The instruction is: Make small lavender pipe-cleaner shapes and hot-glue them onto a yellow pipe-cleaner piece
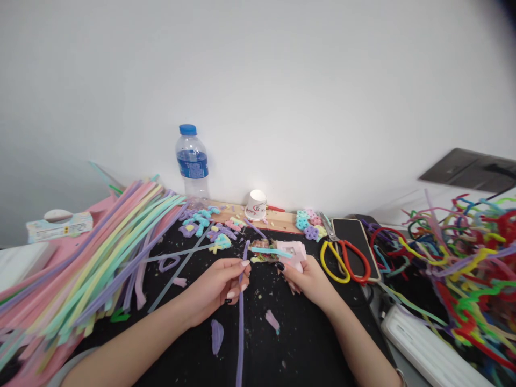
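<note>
A long purple pipe cleaner [241, 328] runs up from the bottom edge, and my left hand [231, 280] pinches it near its upper end. My right hand [302, 277] is closed on a pale pink tool [292, 251] with a squarish body. Just left of that tool, a small clump of brownish fuzz and a light-blue strip [268, 250] lie between my hands; whether they are attached to the tool I cannot tell. A purple fuzzy petal shape [217, 337] and a pink-lilac piece [272, 321] rest on the black mat below my hands.
Pastel pipe cleaners [105, 258] fan out at left. Behind stand a bottle [192, 164] and paper cup [256, 205]. Red-yellow scissors [336, 260], a phone [355, 242], fuzzy flowers [311, 223], a white power strip [427, 344] and tangled coloured pipe cleaners [471, 269] lie right.
</note>
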Demonstrator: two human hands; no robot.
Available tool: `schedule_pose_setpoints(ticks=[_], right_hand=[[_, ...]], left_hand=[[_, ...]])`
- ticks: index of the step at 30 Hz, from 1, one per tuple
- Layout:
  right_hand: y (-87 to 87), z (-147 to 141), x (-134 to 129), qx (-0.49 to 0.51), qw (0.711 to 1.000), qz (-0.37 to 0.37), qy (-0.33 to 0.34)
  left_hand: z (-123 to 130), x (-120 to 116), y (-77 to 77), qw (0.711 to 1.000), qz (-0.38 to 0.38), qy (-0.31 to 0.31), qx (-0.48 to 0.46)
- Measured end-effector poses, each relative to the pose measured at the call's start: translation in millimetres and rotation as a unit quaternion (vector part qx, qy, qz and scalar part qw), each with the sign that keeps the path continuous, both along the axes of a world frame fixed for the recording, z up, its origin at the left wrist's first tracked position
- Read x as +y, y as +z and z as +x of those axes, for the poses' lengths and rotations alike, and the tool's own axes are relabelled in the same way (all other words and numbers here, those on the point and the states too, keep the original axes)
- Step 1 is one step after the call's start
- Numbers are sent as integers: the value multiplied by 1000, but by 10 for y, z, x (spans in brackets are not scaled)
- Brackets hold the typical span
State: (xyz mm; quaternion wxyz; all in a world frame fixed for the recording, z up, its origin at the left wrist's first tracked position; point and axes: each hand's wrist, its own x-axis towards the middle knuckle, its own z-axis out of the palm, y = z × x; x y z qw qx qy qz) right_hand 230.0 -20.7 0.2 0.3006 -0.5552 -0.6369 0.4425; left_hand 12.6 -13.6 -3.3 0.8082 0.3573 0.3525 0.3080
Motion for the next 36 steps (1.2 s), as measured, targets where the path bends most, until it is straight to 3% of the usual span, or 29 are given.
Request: schedule_pose_setpoints(ticks=[36], right_hand=[[-59, 10, -2, 34, 999, 13, -27]], left_hand=[[1, -11, 18, 1000, 2, -5, 13]])
